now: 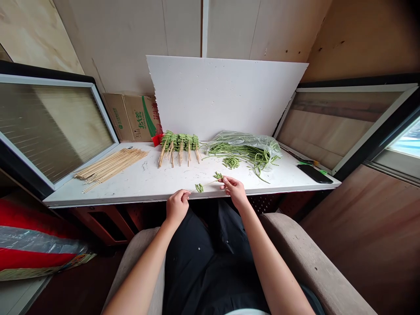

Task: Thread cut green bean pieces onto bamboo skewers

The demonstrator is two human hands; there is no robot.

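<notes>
Black trousers (197,262) cover my lap, nearest the viewer, between the arms of a padded chair (308,258). Beyond them, at the front edge of the counter (157,188), my left hand (177,204) is closed, thumb against fingers, on one end of a thin stick (210,184). A threaded cluster of green pieces (199,188) sits on this stick, just beside my left fingers. My right hand (234,189) pinches a second, smaller bunch of cut pieces (218,176) toward the stick's other end; whether it also grips the stick I cannot tell.

Farther in, bare sticks (111,166) lie fanned at left, and a dark phone (314,173) lies flat at right. Between these, a small heap of cut pods (231,162) rests before long green beans (229,150), which are partly covered by a clear plastic bag (256,139). Left of the bag, loaded skewers (180,142) are stacked in a row, bare ends toward me. Behind stand a printed cardboard box (127,116) and a white board (226,96), leaning before the panelled wall (131,35).
</notes>
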